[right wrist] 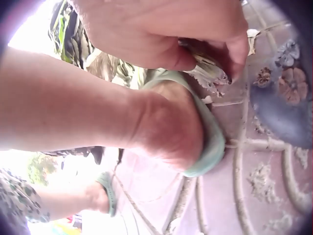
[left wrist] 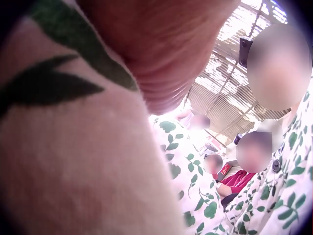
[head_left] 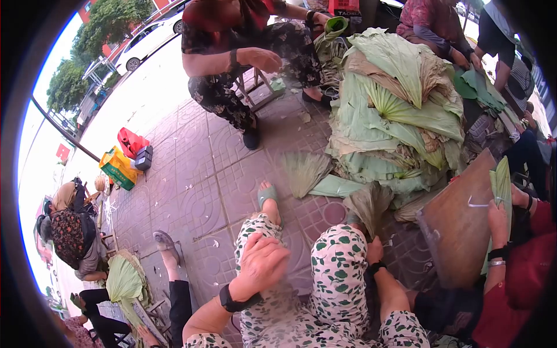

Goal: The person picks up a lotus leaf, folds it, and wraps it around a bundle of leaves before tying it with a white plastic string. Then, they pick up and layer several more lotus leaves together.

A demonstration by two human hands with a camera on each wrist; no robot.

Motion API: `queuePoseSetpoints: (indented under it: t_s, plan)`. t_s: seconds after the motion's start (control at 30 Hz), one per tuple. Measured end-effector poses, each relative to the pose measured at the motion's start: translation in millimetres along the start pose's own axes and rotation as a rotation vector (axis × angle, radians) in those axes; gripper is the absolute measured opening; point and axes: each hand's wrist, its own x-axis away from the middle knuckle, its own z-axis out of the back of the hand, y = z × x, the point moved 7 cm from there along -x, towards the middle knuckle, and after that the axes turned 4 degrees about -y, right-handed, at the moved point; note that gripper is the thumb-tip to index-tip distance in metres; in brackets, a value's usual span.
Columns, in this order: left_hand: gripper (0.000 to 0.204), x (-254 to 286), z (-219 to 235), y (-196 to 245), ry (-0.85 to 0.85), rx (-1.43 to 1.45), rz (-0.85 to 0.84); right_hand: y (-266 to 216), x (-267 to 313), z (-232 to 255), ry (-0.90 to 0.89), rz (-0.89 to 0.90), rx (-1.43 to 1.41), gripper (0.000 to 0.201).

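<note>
My left hand is raised over the left thigh in the head view, its fingers loosely bent and nothing visible in them. The left wrist view shows mostly skin and patterned cloth, not the fingers. Beside the right knee, my right hand grips the gathered base of a dull, dry leaf bundle, which fans upward by the leaf pile. In the right wrist view that hand pinches the bundle's ragged end low over the paving, next to the slippered foot.
A tall pile of large green and brown leaves stands ahead right, with another fanned leaf at its near left edge. A brown board leans at the right beside a person in red. Another person sits opposite. Bags stand at left.
</note>
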Motion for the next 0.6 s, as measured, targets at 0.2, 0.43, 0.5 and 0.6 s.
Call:
queuePoseSetpoints:
  t_s: [0.2, 0.43, 0.5, 0.6]
  plan:
    - [0.019, -7, -9, 11, -0.005, 0.102, -0.067, -30, 32, 28, -0.066, 0.019, -0.471, 0.038]
    - [0.019, -8, -17, 17, -0.023, 0.155, -0.126, -72, 61, 89, -0.146, 0.269, -0.765, 0.032]
    - [0.019, -6, -19, 18, -0.013, 0.156, -0.133, -87, 67, 120, -0.082, 0.345, -0.789, 0.030]
    - [0.019, -6, -16, 20, -0.032, 0.139, -0.136, -112, 80, 169, -0.078, 0.312, -0.857, 0.026]
